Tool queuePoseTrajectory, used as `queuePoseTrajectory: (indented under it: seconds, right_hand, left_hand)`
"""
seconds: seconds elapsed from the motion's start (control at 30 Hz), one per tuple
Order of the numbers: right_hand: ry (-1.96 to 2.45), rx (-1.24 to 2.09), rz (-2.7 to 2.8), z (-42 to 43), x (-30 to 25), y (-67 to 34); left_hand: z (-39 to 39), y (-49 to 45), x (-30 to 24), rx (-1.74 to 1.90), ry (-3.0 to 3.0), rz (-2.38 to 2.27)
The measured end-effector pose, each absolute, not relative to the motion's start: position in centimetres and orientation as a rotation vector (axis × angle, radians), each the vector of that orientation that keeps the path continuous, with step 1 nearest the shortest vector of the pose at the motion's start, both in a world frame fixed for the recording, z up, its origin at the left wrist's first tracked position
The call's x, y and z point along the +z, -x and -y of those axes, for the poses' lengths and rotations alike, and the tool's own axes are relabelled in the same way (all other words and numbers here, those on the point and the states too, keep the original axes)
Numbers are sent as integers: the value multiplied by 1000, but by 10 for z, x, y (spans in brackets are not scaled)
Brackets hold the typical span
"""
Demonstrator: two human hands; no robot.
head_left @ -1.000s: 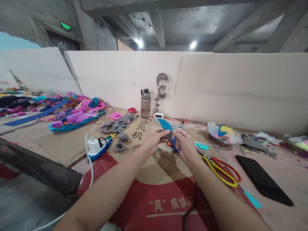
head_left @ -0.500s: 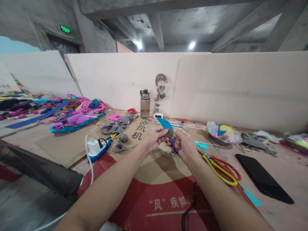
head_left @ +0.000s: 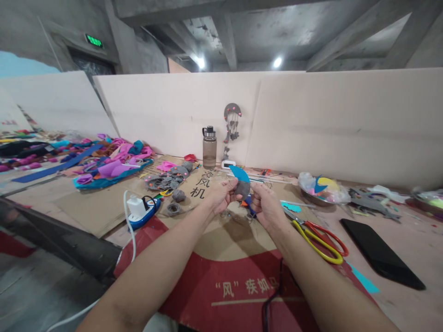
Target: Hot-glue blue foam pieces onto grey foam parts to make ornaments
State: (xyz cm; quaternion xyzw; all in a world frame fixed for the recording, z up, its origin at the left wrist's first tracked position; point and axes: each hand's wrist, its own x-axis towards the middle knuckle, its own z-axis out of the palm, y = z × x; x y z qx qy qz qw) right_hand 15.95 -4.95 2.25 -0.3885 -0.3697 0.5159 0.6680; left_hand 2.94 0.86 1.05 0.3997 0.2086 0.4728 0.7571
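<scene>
My left hand [head_left: 224, 196] pinches a crescent-shaped felt piece [head_left: 241, 180], blue at its pointed upper end and grey below. At the crescent's right edge, the fingers of my right hand [head_left: 262, 200] are closed together and seem to pinch it; the exact contact is small. Partly hidden behind my right hand is a blue-and-orange object [head_left: 249, 207] whose kind I cannot make out. Scissors [head_left: 320, 240] with red and yellow handles lie beside my right forearm. Grey yarn [head_left: 174, 210] lies left of my hands, near a pile of grey felt pieces [head_left: 168, 180].
A water bottle [head_left: 209, 150] stands by the white board, where a grey crescent hanging [head_left: 232, 113] is fixed. A phone [head_left: 380, 253] lies right. A metal bowl [head_left: 316, 199] sits behind it. The blue power strip [head_left: 147, 214] and white cable [head_left: 133, 244] are left; colored fabric [head_left: 116, 168] lies beyond.
The felt crescent has turned slightly, showing more of its grey part and tilting its blue tip. Both hands stay at it. The whole view has shifted slightly.
</scene>
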Motion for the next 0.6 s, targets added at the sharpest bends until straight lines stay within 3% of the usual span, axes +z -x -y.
queuePoseTrajectory:
  seconds: [0.6]
  right_hand:
    - [673, 1381, 867, 55, 23, -155]
  left_hand:
    - [-10, -32, 6, 1061, -936, -341]
